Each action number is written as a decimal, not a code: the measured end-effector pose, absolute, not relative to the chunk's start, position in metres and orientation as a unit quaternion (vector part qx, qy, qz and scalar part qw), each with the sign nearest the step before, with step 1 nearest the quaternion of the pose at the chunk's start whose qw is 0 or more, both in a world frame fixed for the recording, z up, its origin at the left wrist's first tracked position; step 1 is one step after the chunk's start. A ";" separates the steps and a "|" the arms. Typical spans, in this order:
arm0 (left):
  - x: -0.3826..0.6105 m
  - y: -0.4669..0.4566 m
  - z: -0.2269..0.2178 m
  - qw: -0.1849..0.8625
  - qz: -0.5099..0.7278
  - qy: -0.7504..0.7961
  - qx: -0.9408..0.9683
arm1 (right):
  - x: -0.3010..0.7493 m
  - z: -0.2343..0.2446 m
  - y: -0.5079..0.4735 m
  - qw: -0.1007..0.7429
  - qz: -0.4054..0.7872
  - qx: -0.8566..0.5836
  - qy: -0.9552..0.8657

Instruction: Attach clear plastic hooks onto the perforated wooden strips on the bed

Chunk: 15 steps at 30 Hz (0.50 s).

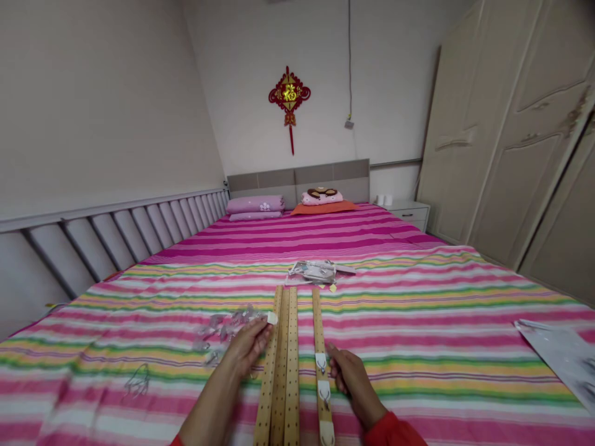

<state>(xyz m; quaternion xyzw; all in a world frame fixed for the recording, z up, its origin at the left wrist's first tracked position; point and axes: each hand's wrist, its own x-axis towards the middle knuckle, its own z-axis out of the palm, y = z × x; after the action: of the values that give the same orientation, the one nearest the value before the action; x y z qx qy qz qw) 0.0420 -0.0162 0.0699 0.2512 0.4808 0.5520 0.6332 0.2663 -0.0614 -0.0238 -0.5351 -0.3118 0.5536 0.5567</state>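
My left hand point(251, 345) pinches a small white square piece point(272, 318) above the top of several wooden strips with rows of holes point(292, 359) that lie side by side. A separate wooden strip point(318, 319) lies to their right. Along its near half sit white hooks with metal loops point(324, 391). Beside the farthest hook point(321, 362), my right hand point(349, 375) has its fingers curled in; whether anything is in them is hidden. Left of my left hand, small clear plastic wrappers point(223, 327) lie in a loose heap.
Beyond the strips lies a clear plastic bag point(313, 271), with small yellowish bits point(333, 288) near it. Another plastic bag point(560, 356) is at the right. A thin clear wrapper point(138, 381) lies at the left. All rest on a striped bed sheet point(418, 310); a railing point(130, 229) borders the left.
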 end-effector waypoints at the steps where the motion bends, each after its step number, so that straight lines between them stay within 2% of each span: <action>1: 0.049 -0.023 0.072 0.665 0.542 0.459 0.231 | 0.267 -0.024 -0.061 0.560 0.560 -0.529 -0.307; 6: 0.087 -0.049 0.076 0.725 0.519 0.433 0.133 | 0.271 -0.015 -0.064 0.599 0.547 -0.497 -0.309; 9: 0.106 -0.056 0.076 0.739 0.496 0.442 0.108 | 0.267 0.005 -0.073 0.639 0.487 -0.477 -0.358; 15: 0.131 -0.068 0.072 0.721 0.502 0.447 0.167 | 0.255 0.041 -0.087 0.643 0.354 -0.479 -0.481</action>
<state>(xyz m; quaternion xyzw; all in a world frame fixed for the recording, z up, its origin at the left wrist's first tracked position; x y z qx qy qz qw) 0.1311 -0.0679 0.0719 0.1670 0.4468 0.5020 0.7214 0.2547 -0.0874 0.0410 -0.4793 -0.4812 0.3537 0.6431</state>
